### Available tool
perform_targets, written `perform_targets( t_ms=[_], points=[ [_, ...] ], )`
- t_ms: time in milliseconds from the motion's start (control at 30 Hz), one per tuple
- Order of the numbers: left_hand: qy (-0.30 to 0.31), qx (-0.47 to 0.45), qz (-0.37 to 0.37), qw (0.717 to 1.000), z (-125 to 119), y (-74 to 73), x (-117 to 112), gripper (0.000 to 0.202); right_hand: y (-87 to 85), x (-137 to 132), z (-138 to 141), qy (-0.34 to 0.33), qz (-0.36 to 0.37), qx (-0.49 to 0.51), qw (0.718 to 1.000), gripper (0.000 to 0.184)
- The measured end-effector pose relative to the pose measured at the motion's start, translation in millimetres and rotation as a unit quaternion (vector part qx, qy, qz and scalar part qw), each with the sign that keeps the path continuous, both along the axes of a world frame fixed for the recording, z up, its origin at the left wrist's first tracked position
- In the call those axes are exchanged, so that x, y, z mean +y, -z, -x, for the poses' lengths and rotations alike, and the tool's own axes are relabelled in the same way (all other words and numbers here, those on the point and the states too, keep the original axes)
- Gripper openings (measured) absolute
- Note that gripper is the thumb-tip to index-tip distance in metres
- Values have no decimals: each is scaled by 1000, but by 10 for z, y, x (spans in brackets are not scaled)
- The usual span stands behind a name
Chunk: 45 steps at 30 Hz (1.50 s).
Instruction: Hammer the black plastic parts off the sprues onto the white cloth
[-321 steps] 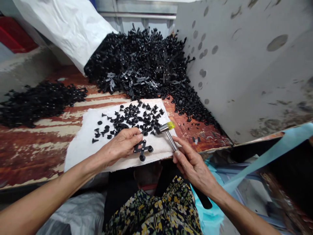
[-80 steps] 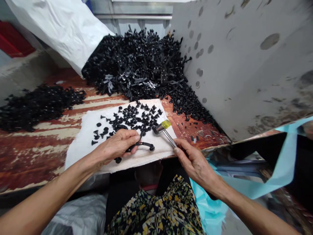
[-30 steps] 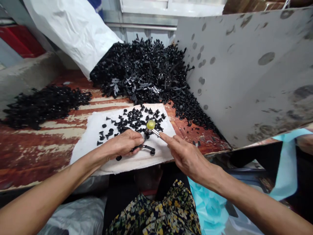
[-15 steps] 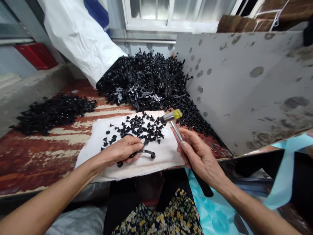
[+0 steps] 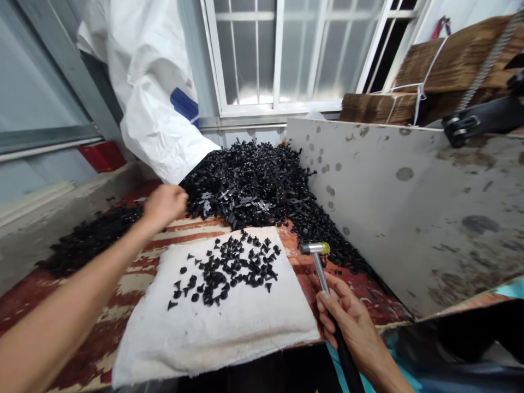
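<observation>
My right hand grips a small hammer with a metal head and a yellow tip, held over the table's right front. My left hand reaches far forward with fingers curled, at the near edge of the big heap of black plastic frames; I cannot see whether anything is in it. Between my hands lies a white cloth pad with several small black plastic studs scattered on it.
A second, lower pile of black parts lies at the left on the worn red table. A white sack spills the big heap. A stained grey board walls off the right side. A barred window is behind.
The view has tilted up. My left hand left the cloth and moved forward to the heap; the black frame it held down is gone from the cloth. The hammer has come down lower.
</observation>
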<state>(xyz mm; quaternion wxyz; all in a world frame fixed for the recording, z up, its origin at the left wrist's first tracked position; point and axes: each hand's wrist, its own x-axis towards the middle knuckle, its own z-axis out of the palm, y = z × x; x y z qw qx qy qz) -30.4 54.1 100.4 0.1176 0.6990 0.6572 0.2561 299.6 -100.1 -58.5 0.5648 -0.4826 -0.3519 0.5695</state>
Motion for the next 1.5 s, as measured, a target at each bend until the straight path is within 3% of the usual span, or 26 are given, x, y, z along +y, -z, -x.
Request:
perform_targets(
  t_ms=[67, 167, 233, 333, 433, 600, 767, 933, 1067, 1200, 1333, 1500],
  points=[
    [36, 29, -2, 999, -449, 275, 127, 4, 83, 23, -5, 16, -5, 3, 1000, 63],
    [83, 50, 14, 995, -1023, 629, 335, 17, 167, 39, -5, 32, -14, 9, 999, 62],
    [70, 52, 27, 996, -1269, 763, 462, 23, 169, 29, 5, 36, -19, 10, 999, 63],
    [26, 44, 44, 998, -1459, 844, 606, 28, 101, 2, 24, 29, -22, 8, 999, 65],
    [14, 23, 57, 998, -1541, 863, 689, 22, 5, -18, 24, 6, -10, 2, 1000, 70],
    [67, 26, 77, 994, -1574, 835, 720, 19, -69, -29, 16, 6, -11, 10, 1000, 73],
    [174, 113, 15, 978, -1546, 813, 625, 45, -11, -16, 19, 1, -29, 9, 1000, 66],
    [279, 208, 4, 938, -1663, 904, 537, 31, 21, -10, 9, 2, -36, 13, 999, 65],
    [285, 251, 2, 925, -1704, 908, 549, 33, 0, -12, 12, -2, -38, 24, 999, 68],
    [254, 270, -3, 929, -1595, 867, 554, 38, -11, -14, 19, 1, -37, 35, 999, 67],
    [237, 286, -2, 928, -1519, 888, 533, 28, -8, -9, 15, 4, -42, 44, 998, 58],
    [239, 261, -50, 934, -1543, 835, 510, 34, -18, -4, 15, 2, -66, 58, 996, 47]
  ],
)
